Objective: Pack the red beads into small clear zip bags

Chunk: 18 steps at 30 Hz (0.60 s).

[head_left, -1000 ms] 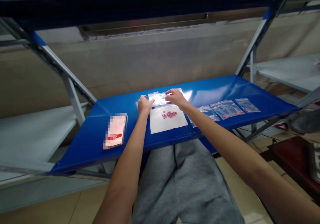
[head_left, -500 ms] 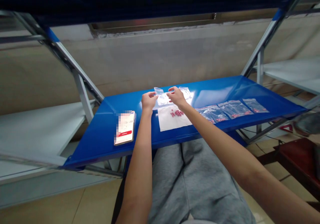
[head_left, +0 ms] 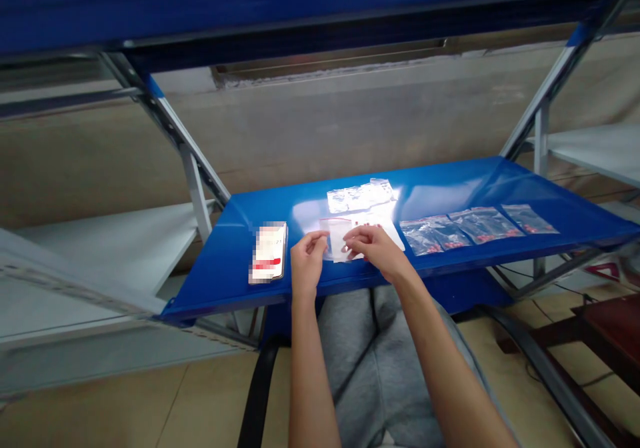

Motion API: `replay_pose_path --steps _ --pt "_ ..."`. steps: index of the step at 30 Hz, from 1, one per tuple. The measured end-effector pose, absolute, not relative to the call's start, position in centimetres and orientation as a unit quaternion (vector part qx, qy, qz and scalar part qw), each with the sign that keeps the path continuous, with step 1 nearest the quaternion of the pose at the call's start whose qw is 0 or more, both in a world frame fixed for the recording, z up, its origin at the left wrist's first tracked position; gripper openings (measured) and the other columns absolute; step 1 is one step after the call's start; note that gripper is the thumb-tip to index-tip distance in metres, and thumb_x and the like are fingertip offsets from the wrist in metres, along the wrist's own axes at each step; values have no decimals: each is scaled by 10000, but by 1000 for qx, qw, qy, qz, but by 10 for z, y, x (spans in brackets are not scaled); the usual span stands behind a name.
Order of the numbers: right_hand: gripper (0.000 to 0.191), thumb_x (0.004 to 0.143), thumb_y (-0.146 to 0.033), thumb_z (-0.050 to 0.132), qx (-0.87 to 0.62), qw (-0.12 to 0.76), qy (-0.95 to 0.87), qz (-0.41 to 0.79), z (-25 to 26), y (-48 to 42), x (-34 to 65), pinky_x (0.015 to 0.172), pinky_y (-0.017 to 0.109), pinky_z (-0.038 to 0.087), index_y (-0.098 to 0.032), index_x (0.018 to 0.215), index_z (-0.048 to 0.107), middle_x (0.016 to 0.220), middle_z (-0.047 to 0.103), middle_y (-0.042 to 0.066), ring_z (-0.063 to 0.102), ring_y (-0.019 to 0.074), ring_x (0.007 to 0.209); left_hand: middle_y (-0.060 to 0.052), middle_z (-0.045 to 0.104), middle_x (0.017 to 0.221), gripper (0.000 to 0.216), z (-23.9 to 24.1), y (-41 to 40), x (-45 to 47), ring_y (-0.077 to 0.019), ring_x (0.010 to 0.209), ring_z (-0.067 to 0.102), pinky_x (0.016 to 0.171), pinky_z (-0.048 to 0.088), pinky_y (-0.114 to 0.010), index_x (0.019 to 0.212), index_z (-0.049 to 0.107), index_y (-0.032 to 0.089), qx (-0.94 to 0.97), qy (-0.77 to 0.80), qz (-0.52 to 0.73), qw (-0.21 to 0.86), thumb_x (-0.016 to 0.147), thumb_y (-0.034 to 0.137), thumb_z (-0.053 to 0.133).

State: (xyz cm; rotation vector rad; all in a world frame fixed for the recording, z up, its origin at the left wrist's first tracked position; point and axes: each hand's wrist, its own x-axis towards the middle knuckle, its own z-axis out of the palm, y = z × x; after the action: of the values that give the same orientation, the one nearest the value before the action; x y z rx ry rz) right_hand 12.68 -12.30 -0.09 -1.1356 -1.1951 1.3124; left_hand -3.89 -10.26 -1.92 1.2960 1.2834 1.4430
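Between my hands a clear zip bag [head_left: 336, 227] with a red seal line stands over the edge of a white paper sheet [head_left: 395, 233]. My left hand [head_left: 309, 258] is closed, thumb and fingers pinching the bag's left side. At its right side, the bent fingers of my right hand [head_left: 375, 247] close on the bag; their exact grip is partly hidden. Small red beads [head_left: 367, 224] lie on the sheet, mostly covered by my right hand. Behind them rests a row of flat clear bags [head_left: 353, 198], bright with glare.
On the blue table [head_left: 450, 181], several zip bags holding red beads [head_left: 483, 227] lie in a row at the right. A phone [head_left: 269, 253] with a lit screen is on the left. A blue upper shelf [head_left: 320, 8] overhangs the table, with slanted metal posts at both sides.
Both hands have come back from the row of flat bags toward the table's front edge, bringing one zip bag over the paper. The view has shifted, so the table sits further right.
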Motion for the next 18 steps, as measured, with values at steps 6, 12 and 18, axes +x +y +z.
replay_pose_path --steps 6,12,18 --pt "71 782 -225 678 -494 447 -499 554 1 -131 129 571 232 460 -179 830 655 759 772 40 678 143 632 -38 750 816 291 -7 -109 -62 -142 620 598 576 450 -251 989 787 162 597 520 471 390 815 370 681" --pt "81 812 -246 704 -511 401 -511 563 11 -140 134 583 226 459 -186 860 680 780 767 44 711 174 748 -65 784 937 302 -2 -113 -60 -183 808 685 696 504 -269 1023 786 167 621 488 451 416 825 376 694" --pt "134 839 -322 728 -514 407 -493 572 13 -142 136 646 247 512 -192 848 696 801 754 42 714 188 831 -56 770 891 323 -2 -114 -67 -186 814 680 731 505 -278 1060 778 165 636 488 411 435 820 365 697"
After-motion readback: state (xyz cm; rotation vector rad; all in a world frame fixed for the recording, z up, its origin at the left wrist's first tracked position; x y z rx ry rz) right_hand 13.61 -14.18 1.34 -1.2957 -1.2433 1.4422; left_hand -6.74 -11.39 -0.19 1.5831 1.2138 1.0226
